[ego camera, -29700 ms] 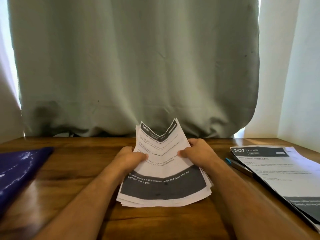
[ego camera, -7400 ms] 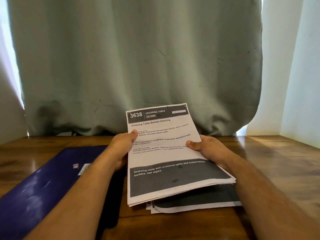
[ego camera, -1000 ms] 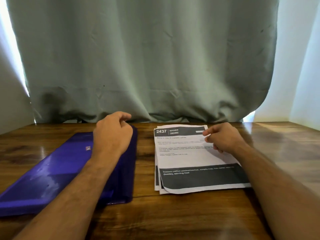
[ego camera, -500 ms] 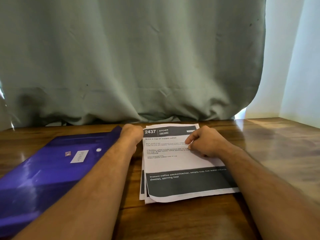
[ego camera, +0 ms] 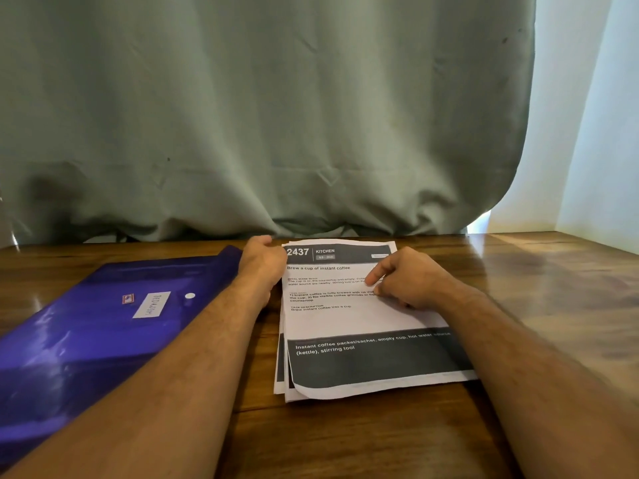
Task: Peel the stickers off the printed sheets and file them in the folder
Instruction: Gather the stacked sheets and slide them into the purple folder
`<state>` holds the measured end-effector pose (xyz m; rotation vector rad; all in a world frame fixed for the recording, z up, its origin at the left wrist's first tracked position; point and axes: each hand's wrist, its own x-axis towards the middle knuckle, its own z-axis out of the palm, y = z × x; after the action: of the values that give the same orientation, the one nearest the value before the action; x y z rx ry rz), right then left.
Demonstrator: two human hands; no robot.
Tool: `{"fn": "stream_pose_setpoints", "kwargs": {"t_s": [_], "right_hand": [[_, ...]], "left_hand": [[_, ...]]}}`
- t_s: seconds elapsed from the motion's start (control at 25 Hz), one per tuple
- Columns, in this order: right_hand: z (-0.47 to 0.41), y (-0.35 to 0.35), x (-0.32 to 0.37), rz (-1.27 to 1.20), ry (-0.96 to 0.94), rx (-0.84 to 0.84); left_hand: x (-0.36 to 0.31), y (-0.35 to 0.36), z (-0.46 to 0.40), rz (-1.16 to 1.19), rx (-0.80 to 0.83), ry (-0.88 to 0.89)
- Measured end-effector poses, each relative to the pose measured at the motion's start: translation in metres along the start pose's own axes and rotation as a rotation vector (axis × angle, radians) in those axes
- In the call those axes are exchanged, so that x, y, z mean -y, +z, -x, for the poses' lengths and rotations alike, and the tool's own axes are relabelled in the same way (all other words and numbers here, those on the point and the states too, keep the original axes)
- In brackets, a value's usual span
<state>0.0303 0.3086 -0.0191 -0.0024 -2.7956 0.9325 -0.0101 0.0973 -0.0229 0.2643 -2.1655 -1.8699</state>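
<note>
Steadying: the left hand (ego camera: pixel 261 262) sits at the top-left corner of the sheets (ego camera: pixel 359 316), fingers curled at the edge; whether it pinches the paper I cannot tell.
Right hand (ego camera: pixel 409 283): loosely curled, fingertips pressing on the top sheet's right side over the text; nothing gripped that I can make out.
Sheets: a slightly fanned stack lying flat on the table (ego camera: pixel 345 437), just right of the folder (ego camera: pixel 103 340) and not touching it.
Heading: "2437 KITCHEN" header at the far end, dark band nearest the person; long axis runs away from the person, toward the curtain (ego camera: pixel 276 115).
Folder: purple, shut, label up, long axis slanting from near-left to far-right.
Sticker: none clearly visible; a small pale tag at the header's right may be one.
Advice: probably best to pin the sheet flat with one hand, lift a sticker corner with a nail, and peel low and slow so the paper does not tear.
</note>
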Motion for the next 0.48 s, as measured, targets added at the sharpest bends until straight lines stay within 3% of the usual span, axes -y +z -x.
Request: {"fn": "stream_pose_setpoints", "kwargs": {"t_s": [0.12,0.28,0.48], "right_hand": [[-0.0009,0.0005,-0.0011,0.008,-0.011,0.002],[-0.0024,0.0014,-0.0027,0.018,-0.026,0.014],[-0.0036,0.0029,-0.0046,0.022,-0.033,0.001]], "left_hand": [[0.0003,0.0000,-0.0025,0.046,-0.045,0.088],[0.0016,0.0008,-0.0040,0.107,0.012,0.153],[0.0048,0.0040,-0.0012,-0.006,0.047,0.154]]}}
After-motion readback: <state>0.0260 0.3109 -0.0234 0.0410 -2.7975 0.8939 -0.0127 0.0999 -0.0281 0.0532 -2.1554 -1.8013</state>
